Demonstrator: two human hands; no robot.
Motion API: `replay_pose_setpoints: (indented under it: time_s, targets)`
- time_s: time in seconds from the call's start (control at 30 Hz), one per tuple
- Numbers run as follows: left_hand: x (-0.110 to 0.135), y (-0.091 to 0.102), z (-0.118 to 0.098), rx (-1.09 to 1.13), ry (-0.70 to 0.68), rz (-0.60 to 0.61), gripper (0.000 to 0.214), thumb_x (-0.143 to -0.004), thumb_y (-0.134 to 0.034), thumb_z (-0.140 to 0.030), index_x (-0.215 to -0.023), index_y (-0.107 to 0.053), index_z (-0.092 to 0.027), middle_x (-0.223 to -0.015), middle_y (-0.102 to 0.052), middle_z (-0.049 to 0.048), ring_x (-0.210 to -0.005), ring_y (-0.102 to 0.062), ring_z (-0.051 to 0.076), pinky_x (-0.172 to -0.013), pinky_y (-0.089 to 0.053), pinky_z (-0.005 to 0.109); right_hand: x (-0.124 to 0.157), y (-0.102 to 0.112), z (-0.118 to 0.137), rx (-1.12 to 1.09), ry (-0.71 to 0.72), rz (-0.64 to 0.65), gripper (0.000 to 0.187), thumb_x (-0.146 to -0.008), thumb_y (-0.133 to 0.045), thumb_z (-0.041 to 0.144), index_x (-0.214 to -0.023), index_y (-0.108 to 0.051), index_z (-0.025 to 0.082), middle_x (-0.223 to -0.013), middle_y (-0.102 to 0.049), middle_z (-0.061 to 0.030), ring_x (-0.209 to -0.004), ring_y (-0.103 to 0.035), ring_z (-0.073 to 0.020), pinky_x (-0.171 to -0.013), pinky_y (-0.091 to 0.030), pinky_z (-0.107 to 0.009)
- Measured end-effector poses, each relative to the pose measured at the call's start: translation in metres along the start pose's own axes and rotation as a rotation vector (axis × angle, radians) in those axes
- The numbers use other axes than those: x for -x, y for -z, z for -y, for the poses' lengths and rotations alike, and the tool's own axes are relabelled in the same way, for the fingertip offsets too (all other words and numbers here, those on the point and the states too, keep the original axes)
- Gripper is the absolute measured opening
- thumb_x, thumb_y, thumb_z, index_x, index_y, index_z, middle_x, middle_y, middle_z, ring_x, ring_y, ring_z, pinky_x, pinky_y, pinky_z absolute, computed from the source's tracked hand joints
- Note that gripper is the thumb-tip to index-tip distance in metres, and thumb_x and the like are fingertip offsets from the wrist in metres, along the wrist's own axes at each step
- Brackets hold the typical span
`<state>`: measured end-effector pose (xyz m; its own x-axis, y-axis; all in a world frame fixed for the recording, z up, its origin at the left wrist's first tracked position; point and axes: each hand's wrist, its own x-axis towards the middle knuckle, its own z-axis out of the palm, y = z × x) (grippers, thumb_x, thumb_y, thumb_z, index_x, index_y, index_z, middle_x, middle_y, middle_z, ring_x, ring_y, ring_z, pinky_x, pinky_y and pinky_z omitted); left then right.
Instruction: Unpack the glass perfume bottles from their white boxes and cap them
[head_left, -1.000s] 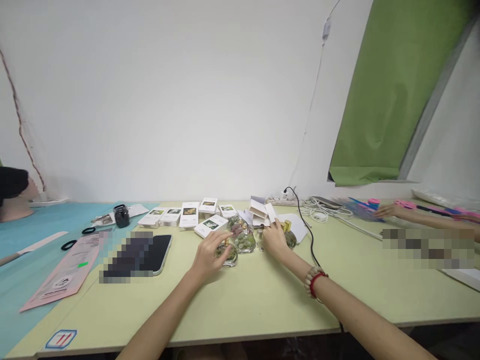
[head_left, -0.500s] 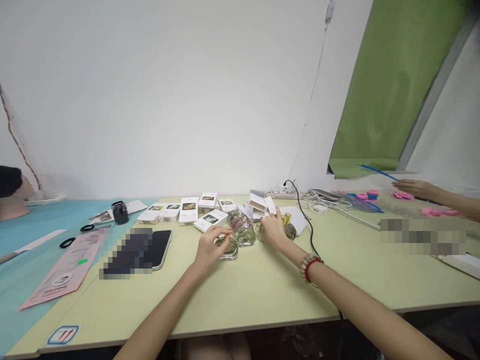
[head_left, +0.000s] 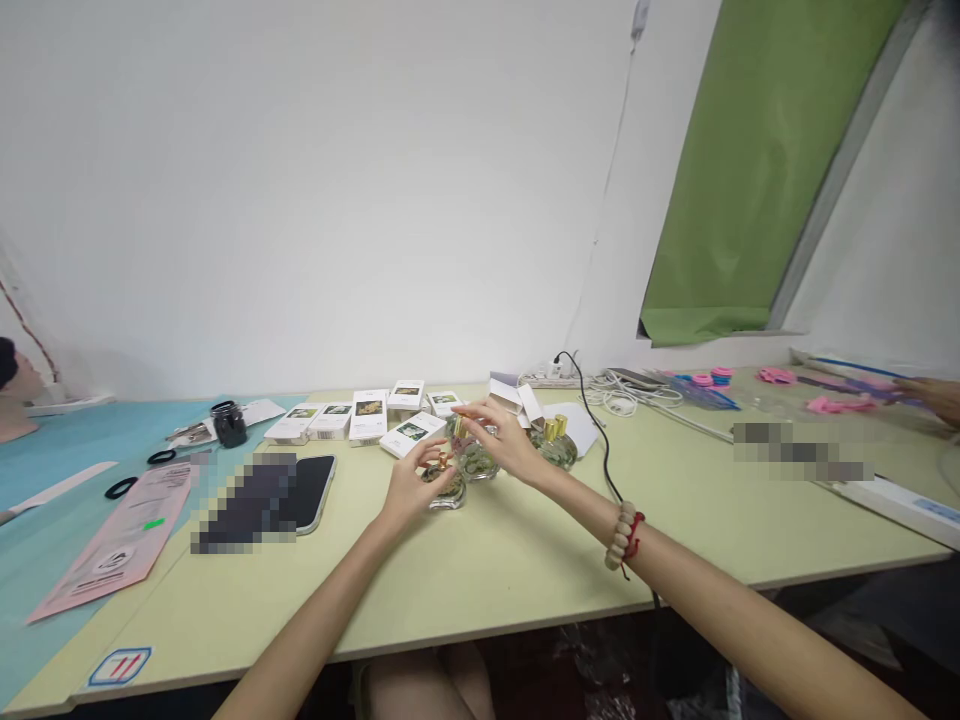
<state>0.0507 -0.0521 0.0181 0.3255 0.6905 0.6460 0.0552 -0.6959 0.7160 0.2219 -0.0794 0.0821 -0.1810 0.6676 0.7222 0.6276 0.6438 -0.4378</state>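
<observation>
My left hand (head_left: 409, 485) is closed about the neck of a round glass perfume bottle (head_left: 448, 498), which stands on the table with its rose-gold nozzle showing between thumb and fingers. My right hand (head_left: 501, 440) pinches a gold bottle cap (head_left: 460, 427) just above and to the right of that nozzle, apart from it. Behind my fingers stands another clear bottle (head_left: 478, 464), with greenery showing in its glass. To the right of my right hand are further glass bottles (head_left: 559, 452) beside upright gold caps (head_left: 556, 428).
Several white boxes (head_left: 370, 415) line the back, and an opened box (head_left: 510, 398) lies behind my right hand. A phone (head_left: 319, 490), a dark jar (head_left: 229, 425) and a pink packet (head_left: 124, 540) lie left. A black cable (head_left: 600, 430) crosses the right side, where another person's hand (head_left: 934, 395) shows.
My right hand has moved left from the group of bottles to above the bottle at my left hand, bringing a gold cap. The other person's hand has shifted right and lower.
</observation>
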Motion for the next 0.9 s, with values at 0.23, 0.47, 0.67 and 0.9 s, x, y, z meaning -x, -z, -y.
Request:
replay_pose_setpoints:
  time_s: [0.23, 0.47, 0.67, 0.9]
  targets:
    - [-0.002, 0.002, 0.006, -0.044, -0.012, -0.052, 0.024, -0.074, -0.057, -0.036, -0.086, -0.058, -0.015, -0.088, -0.064, 0.0060, -0.087, -0.060, 0.017, -0.073, -0.047, 0.029, 0.007, -0.021, 0.003, -0.230, -0.056, 0.051, 0.029, -0.084, -0.048, 0.032, -0.109, -0.060, 0.024, -0.101, -0.054, -0.0070, -0.091, -0.054, -0.0159, -0.076, -0.047, -0.030]
    - [-0.002, 0.001, 0.007, -0.048, -0.016, -0.052, 0.021, -0.074, -0.056, -0.033, -0.085, -0.059, -0.015, -0.086, -0.063, 0.0045, -0.082, -0.059, 0.015, -0.072, -0.047, 0.027, 0.008, -0.020, 0.008, -0.250, -0.042, 0.084, 0.029, -0.084, -0.047, 0.030, -0.108, -0.061, 0.024, -0.099, -0.055, -0.0070, -0.087, -0.054, -0.0150, -0.073, -0.047, -0.029]
    - [-0.002, 0.001, 0.007, -0.055, 0.001, -0.043, 0.020, -0.073, -0.056, -0.030, -0.085, -0.061, -0.014, -0.086, -0.064, 0.0051, -0.084, -0.059, 0.016, -0.074, -0.048, 0.028, 0.008, -0.023, 0.008, -0.247, -0.032, 0.090, 0.026, -0.082, -0.051, 0.030, -0.103, -0.064, 0.022, -0.100, -0.057, -0.0074, -0.091, -0.054, -0.0162, -0.076, -0.047, -0.030]
    - [-0.001, 0.002, 0.009, -0.079, -0.034, -0.020, 0.021, -0.073, -0.056, -0.029, -0.090, -0.057, -0.015, -0.088, -0.063, 0.0044, -0.084, -0.058, 0.015, -0.075, -0.047, 0.029, 0.011, -0.023, 0.009, -0.250, -0.050, 0.107, 0.024, -0.078, -0.056, 0.029, -0.099, -0.066, 0.022, -0.098, -0.059, -0.0075, -0.087, -0.056, -0.0166, -0.074, -0.048, -0.031]
